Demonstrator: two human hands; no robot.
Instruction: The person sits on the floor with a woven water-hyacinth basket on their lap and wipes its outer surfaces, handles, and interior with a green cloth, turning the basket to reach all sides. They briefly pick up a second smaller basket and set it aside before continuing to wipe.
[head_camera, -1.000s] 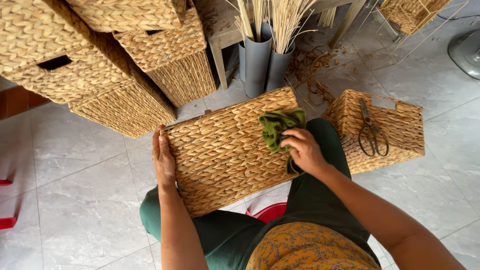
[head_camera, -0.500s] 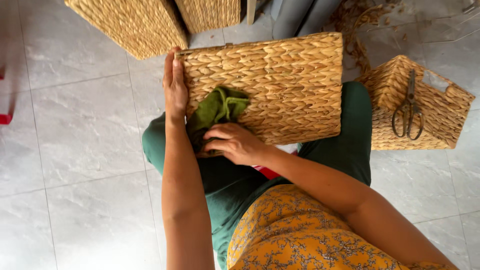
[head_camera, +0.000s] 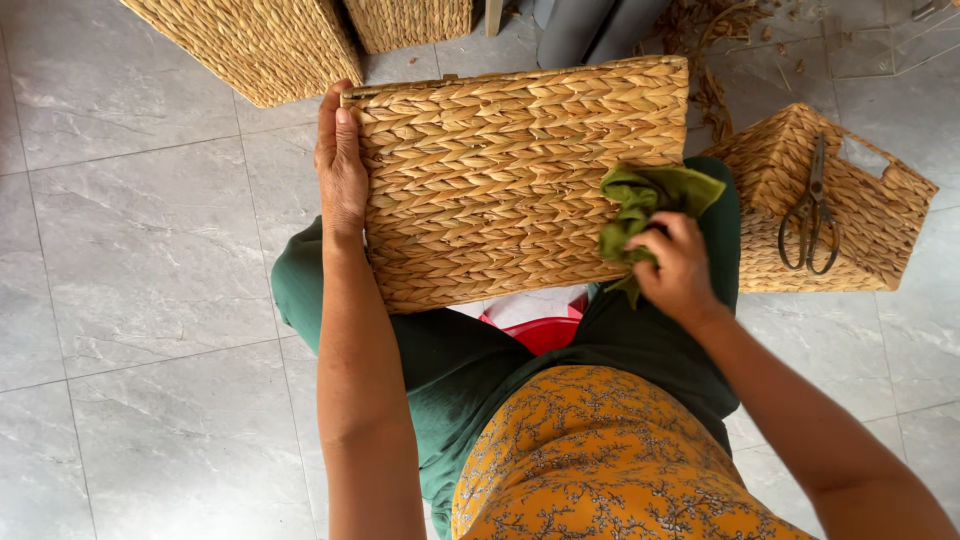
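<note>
Right hand (head_camera: 678, 268) pinches a green cloth (head_camera: 646, 205) against the woven basket (head_camera: 510, 180) lying across the lap. Left hand (head_camera: 341, 165), fingers together, grips the basket's far edge. Beyond the right hand, scissors (head_camera: 811, 212) rest on a smaller basket (head_camera: 860, 215).

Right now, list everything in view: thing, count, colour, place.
Woven basket on lap: one, tan, across the knees, flat side up.
Green cloth: one, olive, on that basket's right edge.
Small woven basket: one, tan, on the floor at right.
Scissors: one pair, dark metal, lying on the small basket.
Other woven baskets: at least two, tan, top edge.
Grey tubes: two, top centre.
Red basin: one, under the knees, mostly hidden.
Tiled floor: grey.
Left hand: holds the lap basket's left edge.
Right hand: fingers grip the cloth.
</note>
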